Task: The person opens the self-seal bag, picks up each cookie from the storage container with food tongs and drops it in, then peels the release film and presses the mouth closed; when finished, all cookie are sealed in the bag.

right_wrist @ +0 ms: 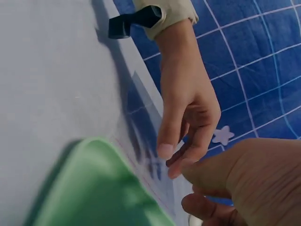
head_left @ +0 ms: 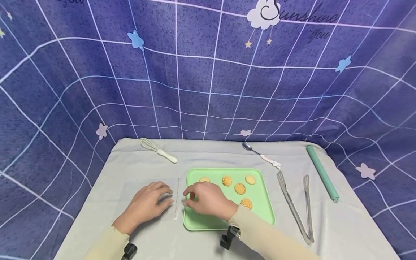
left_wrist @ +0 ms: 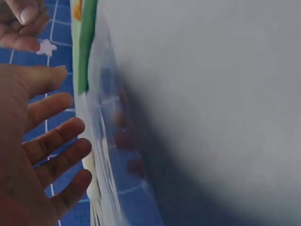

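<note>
A clear plastic bag [head_left: 130, 187] with a thin strip along its right edge lies flat on the table. My left hand [head_left: 151, 202] hovers over it, fingers spread and holding nothing; the left wrist view shows this palm beside the shiny film [left_wrist: 110, 141]. Over the left side of a light green tray [head_left: 264, 215] is my right hand [head_left: 208, 198], its fingers loosely bent with nothing between them. Several cookies sit in the tray, among them a swirled cookie [head_left: 227, 181] and a round dotted cookie [head_left: 240, 188]. One pale cookie [head_left: 204, 179] is partly hidden by the right hand.
Behind the bag lies a whisk [head_left: 159, 151]. A spoon [head_left: 261, 155] with a white handle lies behind the tray. To the right are metal tongs [head_left: 294, 209], spread apart, and a green rolled tube [head_left: 322, 173]. A blue grid curtain [head_left: 201, 83] surrounds the table.
</note>
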Tool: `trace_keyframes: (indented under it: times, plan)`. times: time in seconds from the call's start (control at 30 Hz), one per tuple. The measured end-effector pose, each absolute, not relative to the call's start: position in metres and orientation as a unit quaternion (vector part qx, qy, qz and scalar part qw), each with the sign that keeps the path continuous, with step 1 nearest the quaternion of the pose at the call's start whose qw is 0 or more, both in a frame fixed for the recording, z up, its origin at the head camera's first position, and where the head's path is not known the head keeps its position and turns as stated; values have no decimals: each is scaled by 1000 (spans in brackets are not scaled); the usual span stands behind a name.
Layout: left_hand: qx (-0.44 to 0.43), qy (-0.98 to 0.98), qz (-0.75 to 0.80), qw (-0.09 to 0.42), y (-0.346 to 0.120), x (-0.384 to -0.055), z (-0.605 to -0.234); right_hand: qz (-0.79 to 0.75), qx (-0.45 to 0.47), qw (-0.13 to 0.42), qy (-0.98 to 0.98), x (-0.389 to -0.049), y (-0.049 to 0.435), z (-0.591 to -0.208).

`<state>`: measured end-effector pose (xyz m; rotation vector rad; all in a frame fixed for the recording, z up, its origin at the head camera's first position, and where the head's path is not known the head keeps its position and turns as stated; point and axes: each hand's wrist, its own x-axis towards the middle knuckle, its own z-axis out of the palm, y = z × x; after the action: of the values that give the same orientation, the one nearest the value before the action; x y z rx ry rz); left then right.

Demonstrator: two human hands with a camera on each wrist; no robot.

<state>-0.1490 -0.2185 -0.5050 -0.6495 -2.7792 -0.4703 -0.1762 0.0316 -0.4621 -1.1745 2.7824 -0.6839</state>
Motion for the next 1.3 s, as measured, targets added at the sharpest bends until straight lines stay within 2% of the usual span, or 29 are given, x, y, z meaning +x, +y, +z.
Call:
trace_keyframes:
  times: [0.27,0.57,0.9,1.3]
  plan:
    - [-230,-960,-141,75,-234,-161,-511,-175,-352,77,916,-202,-10,-467]
    - [-249,-957,-138,51,-235,-166,-511,-75,-346,67,933,-217,-27,-484]
    - [-273,-948,-148,64,-243,-168,-510,-68,-342,70,935,-218,-27,-484]
    - [-295,-936,-151,117,-245,-170,-510,-73,-349,56,933,-218,-27,-486]
